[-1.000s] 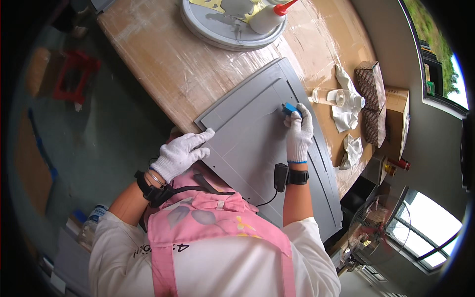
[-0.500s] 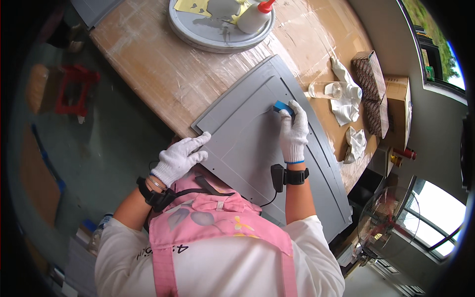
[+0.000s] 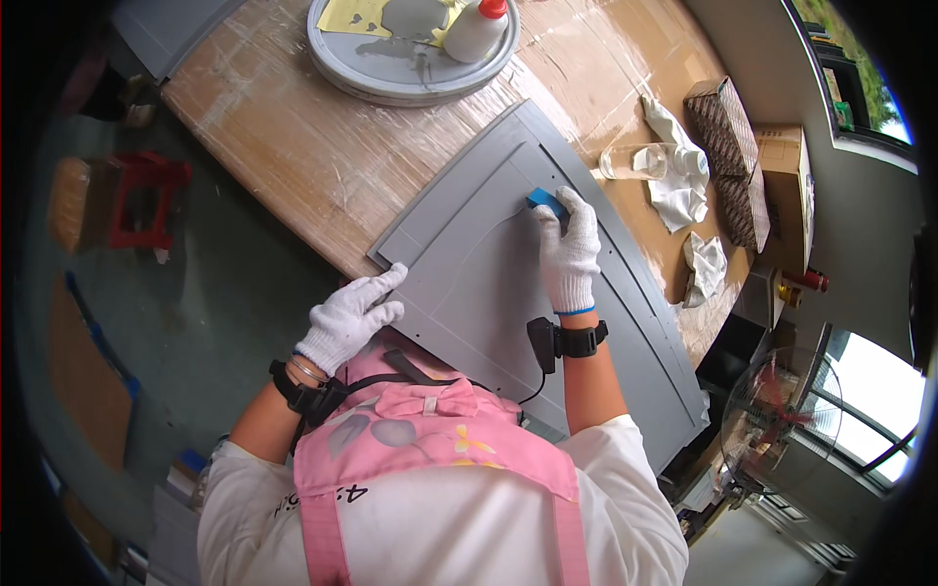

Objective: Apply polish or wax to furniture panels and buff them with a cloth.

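A large grey panel with a raised, curved border lies flat on the table, its near end reaching toward my body. Both my hands wear white knit gloves. Held between the thumb and fingers of my right hand is a small blue block, pressed against the panel's upper right part. At the panel's left corner rests my left hand, its fingers stretched out and its thumb apart. Only the fingertips reach the panel's edge; nothing shows in that hand.
The wrapped table carries a round grey lid with a white red-capped bottle. At right are a clear container, crumpled white cloths and cardboard boxes. A fan and a red stool stand off the table.
My right hand with the blue block has shifted slightly left and up across the panel. My left hand stays at the corner; the whole view has shifted a little.
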`<state>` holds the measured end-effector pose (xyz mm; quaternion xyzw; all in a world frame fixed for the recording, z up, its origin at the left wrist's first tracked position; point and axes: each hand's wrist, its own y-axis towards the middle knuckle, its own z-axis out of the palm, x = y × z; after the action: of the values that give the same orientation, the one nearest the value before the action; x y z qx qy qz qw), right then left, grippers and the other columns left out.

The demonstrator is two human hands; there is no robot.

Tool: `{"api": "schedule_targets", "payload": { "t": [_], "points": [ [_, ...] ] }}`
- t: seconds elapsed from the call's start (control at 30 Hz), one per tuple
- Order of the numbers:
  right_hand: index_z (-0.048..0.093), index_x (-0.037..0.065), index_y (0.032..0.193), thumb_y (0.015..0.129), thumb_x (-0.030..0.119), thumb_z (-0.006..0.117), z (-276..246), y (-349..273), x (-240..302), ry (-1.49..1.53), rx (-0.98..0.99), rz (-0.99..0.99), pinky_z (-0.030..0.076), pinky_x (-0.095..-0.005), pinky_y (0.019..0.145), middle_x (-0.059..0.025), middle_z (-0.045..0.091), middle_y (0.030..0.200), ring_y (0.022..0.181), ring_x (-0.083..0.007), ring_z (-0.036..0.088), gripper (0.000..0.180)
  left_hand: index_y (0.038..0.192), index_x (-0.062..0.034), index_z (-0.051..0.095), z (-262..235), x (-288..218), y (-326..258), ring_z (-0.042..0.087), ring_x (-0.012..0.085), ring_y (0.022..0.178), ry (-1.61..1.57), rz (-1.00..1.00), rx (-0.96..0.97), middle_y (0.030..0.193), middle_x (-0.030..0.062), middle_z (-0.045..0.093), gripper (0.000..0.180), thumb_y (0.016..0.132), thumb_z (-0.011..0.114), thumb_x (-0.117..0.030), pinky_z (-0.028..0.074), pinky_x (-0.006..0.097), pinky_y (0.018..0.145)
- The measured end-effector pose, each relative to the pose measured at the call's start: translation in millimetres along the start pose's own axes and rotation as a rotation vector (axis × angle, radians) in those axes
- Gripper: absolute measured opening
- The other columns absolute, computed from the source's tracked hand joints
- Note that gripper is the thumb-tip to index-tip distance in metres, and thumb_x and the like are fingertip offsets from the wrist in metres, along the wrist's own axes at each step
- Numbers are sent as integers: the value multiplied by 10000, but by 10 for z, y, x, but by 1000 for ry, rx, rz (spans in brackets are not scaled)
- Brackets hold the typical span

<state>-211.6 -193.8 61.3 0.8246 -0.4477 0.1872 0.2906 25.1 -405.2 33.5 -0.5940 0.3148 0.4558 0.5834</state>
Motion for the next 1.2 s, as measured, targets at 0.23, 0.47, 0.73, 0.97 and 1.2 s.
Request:
{"api": "schedule_targets", "payload": {
  "t": [0.23, 0.47, 0.73, 0.97, 1.2],
  "points": [
    [589, 18, 1167, 850, 65, 733, -13, -52, 81, -9, 64, -70, 552, -414, 809, -194, 637, 1053, 924, -355, 658, 351, 1437, -21, 494, -12, 79, 8, 643, 102, 1052, 22, 34, 13, 1399, 95, 577, 516, 936, 616, 3, 511, 247, 938],
    [593, 21, 1165, 857, 78, 735, 35, 13, -12, -50, -43, -79, 558, -402, 787, -186, 636, 1053, 915, -343, 663, 344, 1431, -29, 506, -5, 73, 8, 650, 81, 1017, -43, -6, 15, 1389, 91, 592, 512, 935, 628, -11, 516, 240, 923],
    [595, 24, 1165, 852, 85, 739, -29, -100, 153, -9, 5, -17, 562, -386, 771, -177, 636, 1043, 899, -331, 662, 350, 1447, -13, 478, -16, 63, 17, 643, 91, 1037, -9, -11, 28, 1431, 82, 560, 528, 937, 610, 12, 511, 246, 944],
    [598, 22, 1146, 843, 85, 743, 45, -80, 128, -70, -16, -55, 556, -404, 790, -186, 635, 1033, 894, -355, 657, 342, 1473, -9, 443, -23, 60, 15, 619, 112, 1089, -58, -32, 54, 1456, 100, 519, 536, 955, 580, 27, 499, 258, 965],
    [594, 14, 1136, 847, 118, 766, 35, -173, 208, -3, -24, 54, 559, -390, 779, -182, 640, 1024, 879, -338, 667, 351, 1475, -5, 437, -24, 86, 18, 619, 108, 1068, 35, 19, 45, 1457, 99, 516, 538, 955, 574, 34, 502, 258, 957]
  ]
}}
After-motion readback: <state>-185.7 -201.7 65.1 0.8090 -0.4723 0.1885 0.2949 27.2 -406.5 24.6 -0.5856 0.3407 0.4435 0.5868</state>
